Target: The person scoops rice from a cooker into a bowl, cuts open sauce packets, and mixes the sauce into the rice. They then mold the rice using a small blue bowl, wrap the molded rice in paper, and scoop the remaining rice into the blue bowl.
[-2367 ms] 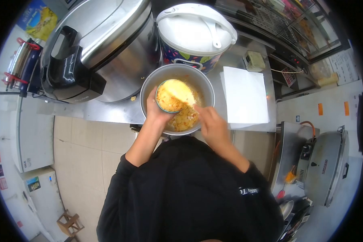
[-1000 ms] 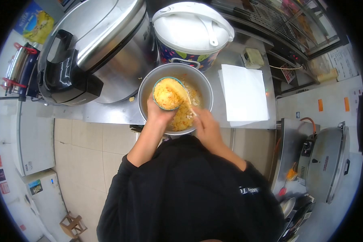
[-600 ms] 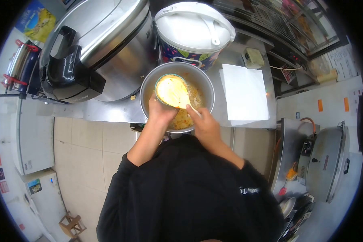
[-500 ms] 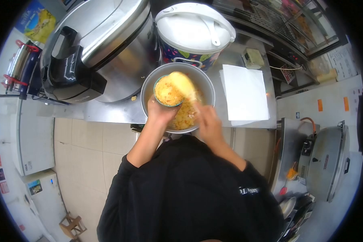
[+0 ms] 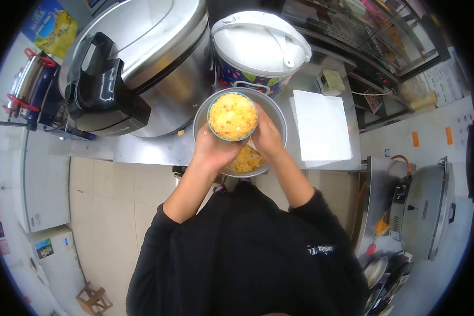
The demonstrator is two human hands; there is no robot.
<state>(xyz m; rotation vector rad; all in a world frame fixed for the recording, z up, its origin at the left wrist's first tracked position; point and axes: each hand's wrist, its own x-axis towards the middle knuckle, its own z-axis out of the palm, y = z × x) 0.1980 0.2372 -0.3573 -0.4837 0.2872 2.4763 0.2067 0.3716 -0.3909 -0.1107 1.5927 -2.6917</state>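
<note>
A bowl with a teal rim point(image 5: 209, 125) is heaped with yellow fried rice point(image 5: 233, 116), its surface rounded and level with the rim or above. My left hand point(image 5: 215, 150) wraps round the bowl from the left and below. On the other side, my right hand point(image 5: 268, 131) presses against the bowl, its fingers along the right wall. Both hands are over a large metal pot point(image 5: 282, 118), where more fried rice point(image 5: 246, 160) lies at the near side. A pale strip beside my right hand, partly hidden, shows inside the pot.
A big steel rice cooker point(image 5: 176, 79) with a black handle stands at left. Behind the pot is a patterned cooler pot point(image 5: 258, 45) with a white lid. White paper sheets point(image 5: 324, 126) and a small box point(image 5: 331, 82) lie right on the steel counter point(image 5: 152, 151).
My right hand has let go of the yellow rice paddle and now holds the bowl's right side. The rice in the bowl is fuller and rounder. The bowl has moved slightly right.
</note>
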